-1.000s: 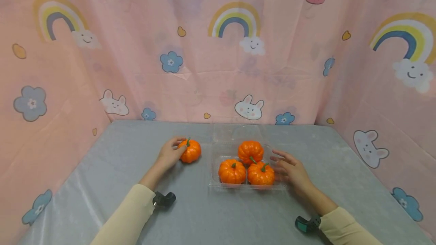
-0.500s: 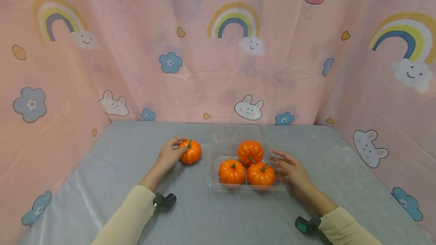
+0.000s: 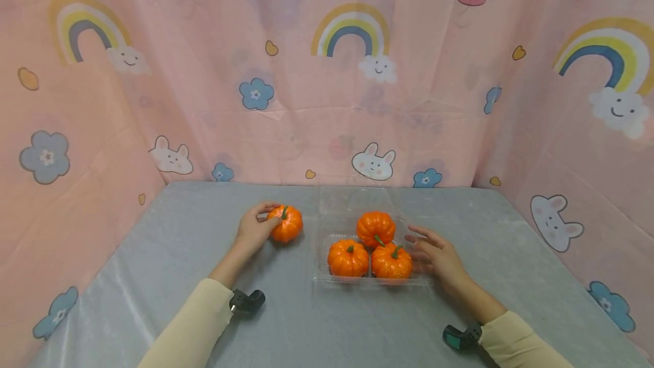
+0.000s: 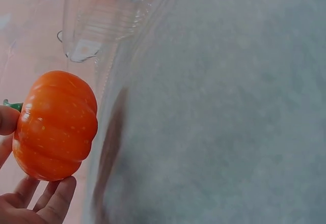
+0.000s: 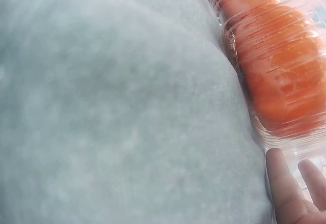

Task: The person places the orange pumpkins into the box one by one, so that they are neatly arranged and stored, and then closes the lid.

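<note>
My left hand [image 3: 254, 227] pinches a small orange pumpkin [image 3: 287, 225] with a green stem, thumb on one side and fingers on the other. In the left wrist view this pumpkin [image 4: 57, 127] hangs a little above the cloth, its stem by the thumb. To its right is a clear plastic clamshell box [image 3: 323, 263] with its lid raised at the back. Three more pumpkins sit inside: front left [image 3: 347, 258], front right [image 3: 391, 262] and back right [image 3: 376, 228]. My right hand [image 3: 440, 257] has its fingers extended against the box's right wall; nothing is gripped.
A grey cloth [image 3: 327, 328] covers the table. Behind and at both sides hangs a pink printed curtain [image 3: 306, 129]. The transparent lid [image 3: 352, 200] stands behind the box, near the table's back edge.
My left hand has lifted its pumpkin slightly off the cloth in the last half second. The right hand, the box and the pumpkins in it have stayed put.
</note>
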`<action>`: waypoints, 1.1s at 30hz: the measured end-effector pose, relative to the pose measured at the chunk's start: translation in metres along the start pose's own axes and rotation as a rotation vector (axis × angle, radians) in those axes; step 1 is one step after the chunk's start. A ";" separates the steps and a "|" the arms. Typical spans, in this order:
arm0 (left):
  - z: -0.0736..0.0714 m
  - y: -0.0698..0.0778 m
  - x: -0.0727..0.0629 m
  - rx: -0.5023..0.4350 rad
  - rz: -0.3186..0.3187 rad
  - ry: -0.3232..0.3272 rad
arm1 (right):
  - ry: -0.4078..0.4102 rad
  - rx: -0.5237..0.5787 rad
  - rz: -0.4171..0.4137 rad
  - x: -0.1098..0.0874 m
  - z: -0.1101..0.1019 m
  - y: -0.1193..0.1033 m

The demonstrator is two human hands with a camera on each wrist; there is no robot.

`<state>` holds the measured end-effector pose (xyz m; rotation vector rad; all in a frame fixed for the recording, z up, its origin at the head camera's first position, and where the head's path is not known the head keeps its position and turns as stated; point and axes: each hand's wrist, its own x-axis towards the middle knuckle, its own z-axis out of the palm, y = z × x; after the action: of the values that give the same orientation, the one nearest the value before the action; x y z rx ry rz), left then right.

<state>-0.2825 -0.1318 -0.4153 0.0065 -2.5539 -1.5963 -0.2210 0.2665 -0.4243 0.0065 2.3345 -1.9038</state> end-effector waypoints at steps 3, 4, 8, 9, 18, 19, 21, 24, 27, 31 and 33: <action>0.000 0.003 0.000 -0.011 0.023 0.007 | 0.002 -0.005 -0.002 0.000 0.000 0.000; 0.000 0.004 0.000 -0.016 0.029 0.009 | 0.003 -0.007 -0.003 0.000 0.000 0.000; 0.001 0.010 -0.001 -0.033 0.056 0.016 | 0.008 -0.010 -0.003 0.000 0.000 0.001; 0.001 0.012 -0.002 -0.038 0.065 0.018 | 0.008 -0.010 -0.003 0.001 0.000 0.001; 0.002 0.029 -0.005 -0.020 0.119 0.013 | 0.015 -0.016 0.004 0.001 0.000 0.000; 0.003 0.031 -0.005 -0.014 0.123 0.013 | 0.016 -0.018 0.004 0.001 0.000 0.001; 0.003 0.035 -0.005 -0.008 0.138 0.014 | 0.014 -0.021 0.002 0.001 -0.001 0.001; 0.005 0.041 -0.006 -0.005 0.156 0.016 | 0.012 -0.024 0.001 0.001 -0.001 0.001; 0.007 0.047 -0.007 -0.010 0.183 0.015 | 0.009 -0.021 0.001 0.001 -0.001 0.001; 0.013 0.053 -0.009 -0.012 0.220 0.010 | 0.005 -0.015 -0.001 0.001 -0.001 0.000; 0.016 0.055 -0.009 -0.022 0.235 0.006 | 0.003 -0.012 -0.004 0.001 -0.001 0.000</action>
<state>-0.2719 -0.0923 -0.3742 -0.2796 -2.4265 -1.5314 -0.2217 0.2678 -0.4239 0.0038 2.3491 -1.8928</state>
